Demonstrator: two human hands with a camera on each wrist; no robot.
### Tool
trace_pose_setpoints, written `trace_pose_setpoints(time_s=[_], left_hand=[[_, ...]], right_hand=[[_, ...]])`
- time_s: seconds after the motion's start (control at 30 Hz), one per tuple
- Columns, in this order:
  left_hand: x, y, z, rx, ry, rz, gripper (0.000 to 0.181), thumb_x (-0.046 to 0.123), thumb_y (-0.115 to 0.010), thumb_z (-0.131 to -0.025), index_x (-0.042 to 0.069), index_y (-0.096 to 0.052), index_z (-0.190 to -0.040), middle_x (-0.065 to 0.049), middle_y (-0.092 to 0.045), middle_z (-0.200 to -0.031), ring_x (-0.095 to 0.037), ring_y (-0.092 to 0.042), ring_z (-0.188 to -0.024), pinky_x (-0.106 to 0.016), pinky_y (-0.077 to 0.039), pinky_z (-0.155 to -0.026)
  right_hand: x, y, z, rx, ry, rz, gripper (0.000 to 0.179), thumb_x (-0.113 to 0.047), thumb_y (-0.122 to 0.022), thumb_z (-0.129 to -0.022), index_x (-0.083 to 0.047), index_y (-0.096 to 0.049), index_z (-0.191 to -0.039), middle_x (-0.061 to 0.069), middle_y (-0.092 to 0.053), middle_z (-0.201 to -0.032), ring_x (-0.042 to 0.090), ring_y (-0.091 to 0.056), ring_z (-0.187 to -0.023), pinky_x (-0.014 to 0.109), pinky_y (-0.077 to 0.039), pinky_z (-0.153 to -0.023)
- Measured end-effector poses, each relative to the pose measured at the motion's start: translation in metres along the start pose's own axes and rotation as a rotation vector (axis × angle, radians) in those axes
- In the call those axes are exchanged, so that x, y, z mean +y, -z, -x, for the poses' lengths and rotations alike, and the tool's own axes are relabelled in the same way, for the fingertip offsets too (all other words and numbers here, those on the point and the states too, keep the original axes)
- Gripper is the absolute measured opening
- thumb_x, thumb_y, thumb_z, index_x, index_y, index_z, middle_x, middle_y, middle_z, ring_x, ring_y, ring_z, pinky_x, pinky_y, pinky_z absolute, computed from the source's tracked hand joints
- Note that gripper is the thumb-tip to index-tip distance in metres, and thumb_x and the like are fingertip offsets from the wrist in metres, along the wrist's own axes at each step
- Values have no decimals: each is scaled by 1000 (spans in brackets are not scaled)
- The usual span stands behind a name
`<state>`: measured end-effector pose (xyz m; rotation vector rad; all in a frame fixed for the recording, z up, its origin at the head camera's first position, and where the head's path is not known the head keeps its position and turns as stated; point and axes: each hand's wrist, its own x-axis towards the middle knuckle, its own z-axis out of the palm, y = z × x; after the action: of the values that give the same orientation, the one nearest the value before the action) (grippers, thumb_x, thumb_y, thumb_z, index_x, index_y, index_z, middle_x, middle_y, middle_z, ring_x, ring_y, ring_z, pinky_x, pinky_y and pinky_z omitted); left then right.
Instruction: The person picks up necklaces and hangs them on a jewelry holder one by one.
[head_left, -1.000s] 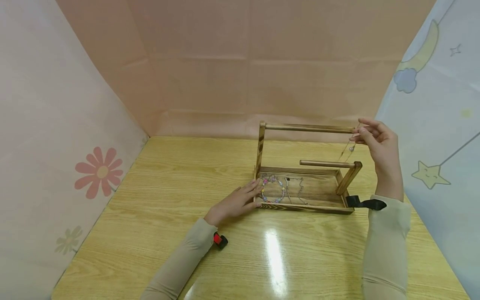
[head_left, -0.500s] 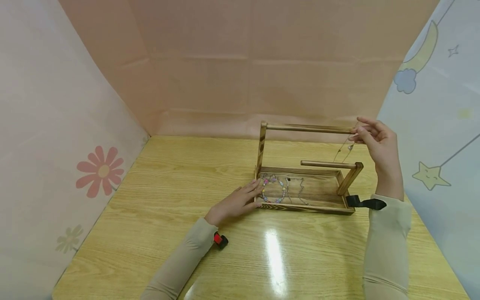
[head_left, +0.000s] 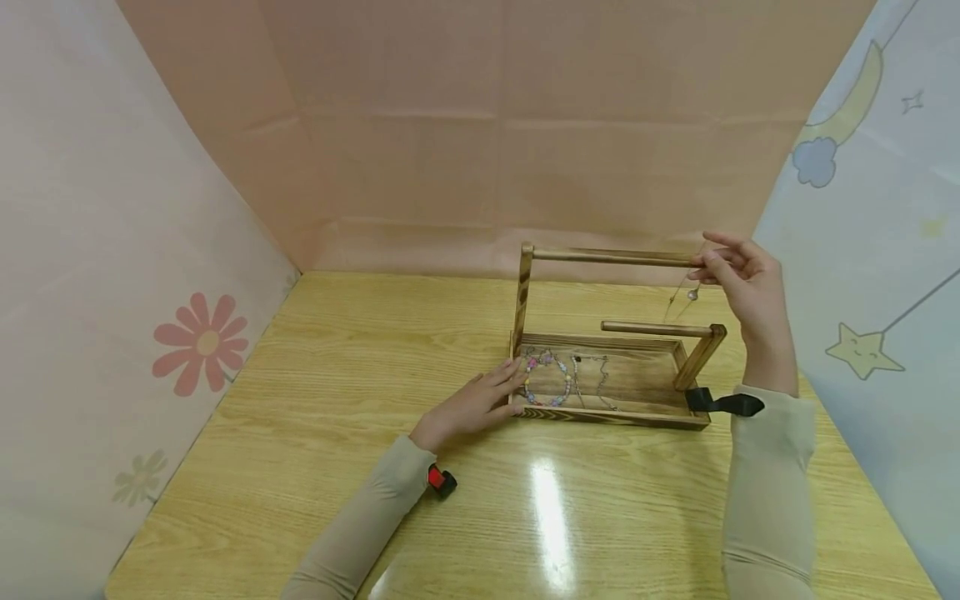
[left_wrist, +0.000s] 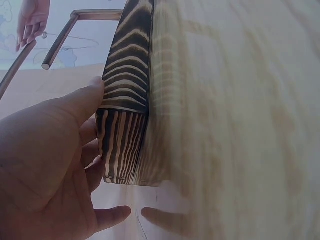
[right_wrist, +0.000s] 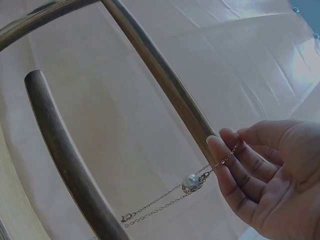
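My right hand (head_left: 750, 275) pinches a thin chain necklace (right_wrist: 155, 204) between thumb and fingertips, right at the free end of the upper bar (head_left: 615, 256). A white pearl pendant (right_wrist: 191, 182) hangs just below the fingertips, and the chain's loop trails down toward the lower bar (right_wrist: 70, 155). Both bars belong to a wooden jewelry stand with a tray base (head_left: 615, 418). My left hand (head_left: 468, 408) holds the tray's left end. In the left wrist view its thumb lies on the striped front wall (left_wrist: 127, 65), with other fingers around the corner.
Inside the tray lie a colourful beaded bracelet (head_left: 557, 400) and chain jewelry (head_left: 602, 383). An upright post (head_left: 520, 300) carries the upper bar on the left, and a shorter post (head_left: 699, 360) the lower bar on the right. Paper backdrops surround the wooden table (head_left: 337, 358).
My right hand has shifted slightly left along the upper bar's end, carrying the necklace and its pendant with it. The left hand keeps its place on the tray.
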<state>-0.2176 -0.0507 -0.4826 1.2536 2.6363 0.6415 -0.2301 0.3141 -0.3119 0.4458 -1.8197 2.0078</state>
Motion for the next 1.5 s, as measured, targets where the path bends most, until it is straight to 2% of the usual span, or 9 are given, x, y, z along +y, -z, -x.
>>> trace_pose_setpoints(time_s=[0.53, 0.8, 1.0, 1.5], left_hand=[[-3, -1, 3, 3, 14, 37, 63, 48, -31, -91, 21, -6, -142, 1, 2, -148, -14, 2, -134, -54, -14, -103], [-4, -3, 2, -1, -16, 6, 61, 45, -32, -92, 20, -7, -142, -2, 2, -148, -16, 0, -135, -54, -14, -102], [-4, -3, 1, 20, -22, -33, 61, 45, -32, -92, 27, -1, -141, -2, -1, -148, -20, -2, -135, -54, -19, -101], [-6, -3, 0, 17, -28, -33, 61, 46, -31, -92, 27, 2, -140, -3, 1, -148, -20, -2, -135, -53, -19, -102]], right_hand=[[3, -10, 1, -29, 9, 35, 34, 2, -53, -84, 7, -50, -117, 11, -63, -85, 18, -62, -66, 22, -50, -64], [6, -14, 2, -35, -2, 40, 34, 3, -52, -84, 6, -50, -118, 11, -63, -85, 18, -62, -66, 22, -50, -62], [6, -18, 4, -52, -3, 56, 34, 4, -51, -84, 6, -49, -119, 11, -63, -85, 18, -62, -68, 21, -50, -63], [14, -20, -1, -87, 25, 75, 34, 2, -51, -85, 6, -49, -118, 12, -62, -85, 19, -63, -69, 24, -51, -64]])
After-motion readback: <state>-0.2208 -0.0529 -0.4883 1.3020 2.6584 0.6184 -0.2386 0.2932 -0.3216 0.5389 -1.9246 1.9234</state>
